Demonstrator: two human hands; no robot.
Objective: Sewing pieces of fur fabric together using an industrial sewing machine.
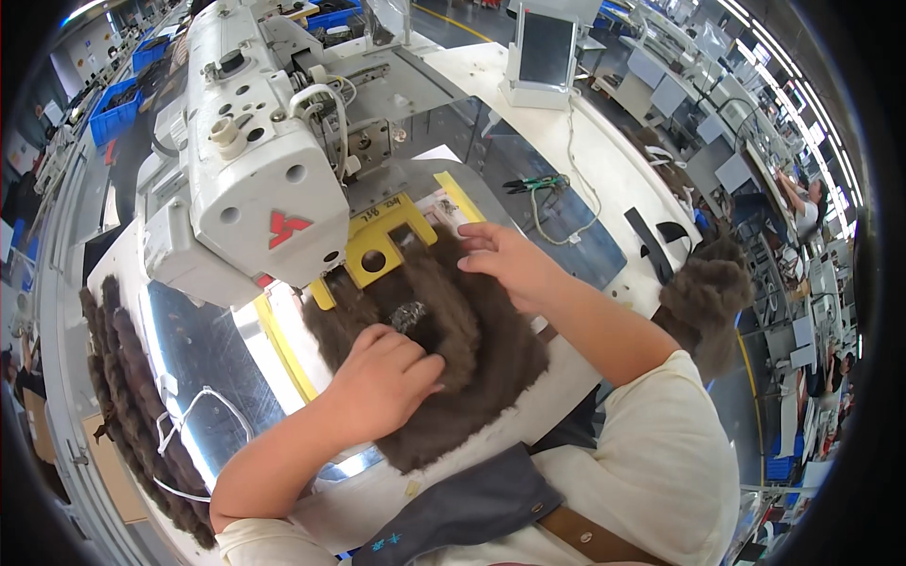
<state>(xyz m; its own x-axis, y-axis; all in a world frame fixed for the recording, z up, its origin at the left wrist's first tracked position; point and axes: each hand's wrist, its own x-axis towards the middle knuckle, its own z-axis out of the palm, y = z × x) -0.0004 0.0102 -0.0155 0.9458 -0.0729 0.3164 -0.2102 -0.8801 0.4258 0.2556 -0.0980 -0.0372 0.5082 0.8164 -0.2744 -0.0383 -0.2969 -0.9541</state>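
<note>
A piece of brown fur fabric (pixel 500 358) lies under the head of a white industrial sewing machine (pixel 255 141), partly beneath a yellow clamp plate (pixel 363 247). My left hand (pixel 382 377) is on the near left part of the fur, its fingers curled into the pile. Just beyond those fingers sits a small, shiny, crumpled dark bit (pixel 408 316), its kind unclear. My right hand (pixel 510 266) is at the fur's far right edge beside the plate, fingers apart and fingertips touching the pile. The needle area is hidden behind the machine head.
Green-handled thread snips (pixel 536 184) and a white cord (pixel 590 203) lie right of the machine, with a control screen (pixel 545 52) behind. Brown fur strips (pixel 127 387) hang along the left edge; a fur pile (pixel 708 302) and black straps (pixel 651 247) lie right.
</note>
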